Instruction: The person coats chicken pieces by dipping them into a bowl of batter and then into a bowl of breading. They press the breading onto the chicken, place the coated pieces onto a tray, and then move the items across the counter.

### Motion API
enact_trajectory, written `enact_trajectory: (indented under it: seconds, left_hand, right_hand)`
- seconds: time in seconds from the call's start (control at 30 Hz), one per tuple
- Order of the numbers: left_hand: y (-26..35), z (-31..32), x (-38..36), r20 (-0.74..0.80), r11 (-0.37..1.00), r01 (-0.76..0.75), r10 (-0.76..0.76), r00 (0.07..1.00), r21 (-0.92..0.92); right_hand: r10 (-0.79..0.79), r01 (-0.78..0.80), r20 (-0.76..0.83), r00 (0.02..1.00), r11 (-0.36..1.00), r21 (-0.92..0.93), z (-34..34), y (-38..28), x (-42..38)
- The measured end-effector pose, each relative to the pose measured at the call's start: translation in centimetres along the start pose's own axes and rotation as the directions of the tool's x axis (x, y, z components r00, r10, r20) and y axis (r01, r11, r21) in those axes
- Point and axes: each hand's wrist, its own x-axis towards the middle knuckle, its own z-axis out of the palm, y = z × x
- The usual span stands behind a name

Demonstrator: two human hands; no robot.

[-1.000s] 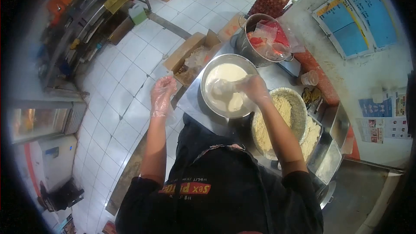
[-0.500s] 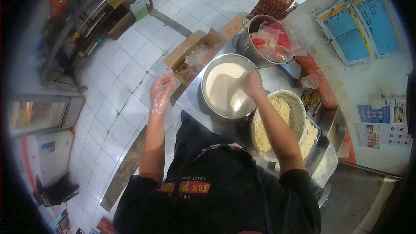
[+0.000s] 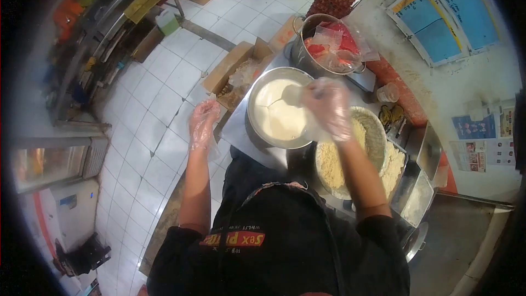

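Over the far part of the steel table [image 3: 249,131], the right hand [image 3: 329,107], in a clear plastic glove, is raised above the gap between two bowls and grips a pale, batter-coated piece [image 3: 293,94] that hangs over the batter bowl [image 3: 276,112]. That bowl holds smooth cream-coloured batter. Just beside it on the right stands the flour bowl [image 3: 372,131], filled with coarse, crumbly breading and set in a tray [image 3: 408,186] carrying more of the same. The left hand [image 3: 204,123], also gloved, is held off the left edge of the table above the tiled floor, fingers loosely spread and holding nothing. Farther off stands a metal pot [image 3: 307,55] stuffed with plastic bags.
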Motion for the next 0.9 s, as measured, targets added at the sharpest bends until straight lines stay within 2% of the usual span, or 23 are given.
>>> enact_trajectory:
  seconds: [0.1,0.17,0.2,0.27,0.3,0.37,0.5,0.57,0.6,0.67,0.7,0.8,0.9]
  left_hand:
    - [-0.1,0.0,-0.1,0.01,1.0,0.006,-0.007,1.0,0.028]
    - [0.4,0.3,-0.1,0.006,1.0,0.018,-0.018,1.0,0.019]
    - [0.5,0.4,-0.4,-0.005,0.999,0.043,-0.043,0.999,0.005]
    - [0.7,0.4,-0.4,0.001,0.999,0.014,-0.015,1.0,0.034]
    - [0.6,0.3,-0.6,0.003,0.998,-0.007,0.007,1.0,0.063]
    - [0.5,0.4,-0.4,0.012,0.998,-0.007,0.006,1.0,0.058]
    - [0.0,1.0,-0.3,-0.002,0.999,0.016,-0.016,1.0,0.046]
    - [-0.6,1.0,-0.6,0.023,0.998,0.027,-0.028,0.999,0.049]
    - [-0.6,1.3,0.0,0.034,0.999,0.019,-0.021,0.999,0.033]
    - [-1.3,0.8,-0.8,0.056,0.998,0.037,-0.04,0.998,0.058]
    - [-1.0,1.4,0.2,0.067,0.999,0.006,-0.01,0.998,0.049]
    - [-0.6,1.8,-0.1,0.075,0.999,0.02,-0.022,0.997,0.03]
    - [0.1,2.3,-0.7,0.092,0.998,0.031,-0.036,0.995,0.048]
  right_hand:
    - [0.016,-0.008,-0.097,0.995,0.997,0.078,9.0,11.4,-0.5]
    - [0.051,-0.018,-0.148,0.988,0.976,0.219,12.1,15.1,-0.3]
    - [0.056,-0.022,-0.148,0.987,0.975,0.22,11.9,14.5,-0.6]
    - [-0.163,0.151,-0.223,0.961,0.986,-0.067,10.3,12.3,-1.0]
    - [-0.156,0.145,-0.221,0.963,0.987,-0.067,10.0,11.9,-1.5]
    - [-0.049,0.027,-0.226,0.973,0.995,-0.101,9.4,11.3,-1.4]
    - [0.045,-0.061,-0.201,0.979,0.996,-0.072,8.2,9.8,-1.5]
    - [0.174,-0.178,-0.118,0.978,0.983,-0.03,8.0,10.0,-1.9]
    - [0.157,-0.162,-0.127,0.979,0.986,-0.032,8.2,10.8,-0.9]
    - [-0.003,0.055,-0.346,0.938,0.989,0.139,9.7,12.6,-2.4]
    - [0.133,-0.13,-0.264,0.955,0.991,0.027,9.0,11.4,-1.9]
    - [0.257,-0.245,-0.203,0.945,0.966,0.086,7.7,9.3,-1.6]
    - [0.304,-0.278,-0.207,0.93,0.95,0.144,6.1,7.0,-1.2]
